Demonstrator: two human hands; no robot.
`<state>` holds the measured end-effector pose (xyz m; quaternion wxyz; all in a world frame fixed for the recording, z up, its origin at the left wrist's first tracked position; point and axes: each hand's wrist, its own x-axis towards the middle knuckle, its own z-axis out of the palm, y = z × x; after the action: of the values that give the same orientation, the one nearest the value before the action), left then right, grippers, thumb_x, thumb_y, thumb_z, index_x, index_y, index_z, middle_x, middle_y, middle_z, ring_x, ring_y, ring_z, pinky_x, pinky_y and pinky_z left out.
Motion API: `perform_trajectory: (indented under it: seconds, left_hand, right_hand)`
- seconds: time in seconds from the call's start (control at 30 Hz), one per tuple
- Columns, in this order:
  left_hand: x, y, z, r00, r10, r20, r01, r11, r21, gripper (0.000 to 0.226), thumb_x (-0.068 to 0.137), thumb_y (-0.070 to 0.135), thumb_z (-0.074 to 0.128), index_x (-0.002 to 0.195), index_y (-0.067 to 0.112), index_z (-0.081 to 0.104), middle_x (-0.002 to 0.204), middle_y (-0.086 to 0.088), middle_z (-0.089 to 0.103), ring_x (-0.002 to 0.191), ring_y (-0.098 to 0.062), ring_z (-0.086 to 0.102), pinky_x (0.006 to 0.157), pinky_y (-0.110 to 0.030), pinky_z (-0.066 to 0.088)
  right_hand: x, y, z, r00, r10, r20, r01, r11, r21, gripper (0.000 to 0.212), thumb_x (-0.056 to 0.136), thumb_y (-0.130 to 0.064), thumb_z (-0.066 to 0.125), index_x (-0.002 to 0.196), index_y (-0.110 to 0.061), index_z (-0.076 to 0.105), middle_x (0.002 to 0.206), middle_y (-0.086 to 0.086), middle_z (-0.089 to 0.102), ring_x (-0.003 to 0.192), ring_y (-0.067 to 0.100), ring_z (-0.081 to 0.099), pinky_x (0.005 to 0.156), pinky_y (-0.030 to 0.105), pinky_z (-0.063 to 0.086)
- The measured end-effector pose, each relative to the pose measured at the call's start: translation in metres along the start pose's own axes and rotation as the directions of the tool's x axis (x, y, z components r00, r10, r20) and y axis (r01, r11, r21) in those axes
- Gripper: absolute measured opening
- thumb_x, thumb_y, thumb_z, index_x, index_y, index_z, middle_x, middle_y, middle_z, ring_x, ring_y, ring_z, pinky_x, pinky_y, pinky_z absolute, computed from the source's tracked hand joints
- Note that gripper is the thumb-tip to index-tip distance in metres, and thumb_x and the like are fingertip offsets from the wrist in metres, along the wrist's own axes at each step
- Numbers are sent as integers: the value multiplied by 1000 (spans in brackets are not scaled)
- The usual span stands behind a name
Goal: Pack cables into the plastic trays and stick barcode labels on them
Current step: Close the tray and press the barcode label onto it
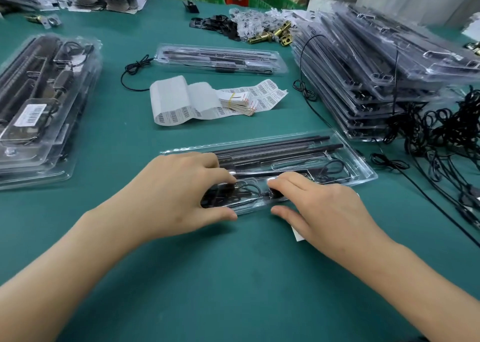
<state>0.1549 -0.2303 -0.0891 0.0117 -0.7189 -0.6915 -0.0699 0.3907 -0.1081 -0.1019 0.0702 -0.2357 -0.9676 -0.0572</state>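
Note:
A clear plastic tray (358,169) with black rods lies on the green table in front of me. A coiled black cable (233,195) sits in its near compartment. My left hand (176,193) grips the tray's near left part, fingers on top and thumb at the front edge. My right hand (319,206) grips the near edge just to the right, fingertips on the cable's end. A strip of barcode labels (181,100) lies behind the tray, mid-table.
A stack of packed, labelled trays (39,102) stands at the left. A tall stack of trays (376,63) and a tangle of loose black cables (441,134) fill the right. Another tray (220,58) with a cable lies further back. Brass parts (275,33) lie at the rear.

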Motion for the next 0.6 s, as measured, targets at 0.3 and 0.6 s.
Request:
perform_trajectory:
  seconds: [0.3, 0.6]
  left_hand:
    - [-10, 7, 3, 1000, 12, -16, -12, 1000, 23, 49, 91, 63, 43, 128, 41, 67, 105, 13, 66, 97, -16, 64, 67, -37, 57]
    - [-12, 18, -5, 999, -20, 38, 18, 999, 49, 31, 90, 52, 44, 111, 34, 56, 98, 12, 63, 90, -19, 63, 69, -35, 53]
  right_hand:
    - [5, 5, -15, 983, 180, 24, -178, 929, 325, 42, 95, -65, 41, 120, -41, 64, 115, -25, 56, 68, 2, 63, 70, 28, 50]
    - [-19, -42, -19, 791, 426, 439, -545, 166, 821, 25, 73, -30, 40, 76, -5, 41, 62, -6, 34, 62, 17, 29, 62, 37, 30]
